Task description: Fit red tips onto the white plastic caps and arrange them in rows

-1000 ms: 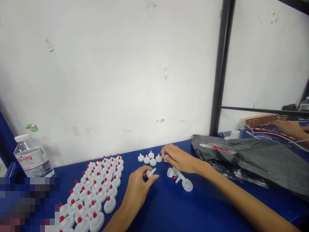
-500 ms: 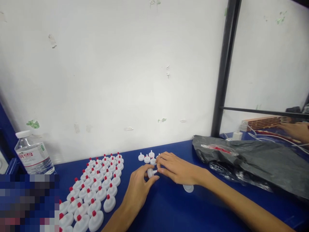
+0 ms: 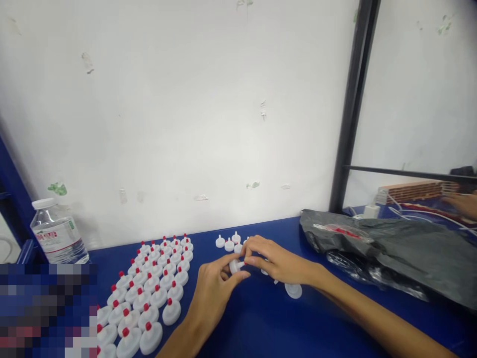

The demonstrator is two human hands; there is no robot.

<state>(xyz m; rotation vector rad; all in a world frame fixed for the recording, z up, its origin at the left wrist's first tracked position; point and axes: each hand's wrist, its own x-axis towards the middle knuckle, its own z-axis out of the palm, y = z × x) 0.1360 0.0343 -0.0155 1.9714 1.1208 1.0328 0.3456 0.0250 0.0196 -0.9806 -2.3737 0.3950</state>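
White spouted piece (image 3: 234, 267), left hand (image 3: 213, 286) fingers gripping its base, right hand (image 3: 274, 261) fingers pinching at the spout (image 3: 241, 264), is probably being capped, next needing straight, steady pressure

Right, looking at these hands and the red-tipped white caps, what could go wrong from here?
The white nozzle cap, pinched in the left hand, might slip, with the right hand at its tip. The left forearm appears close beside the red-tipped caps, so a careless sweep could topple some.

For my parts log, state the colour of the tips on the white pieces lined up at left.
The tips are red, clearest in the head view.
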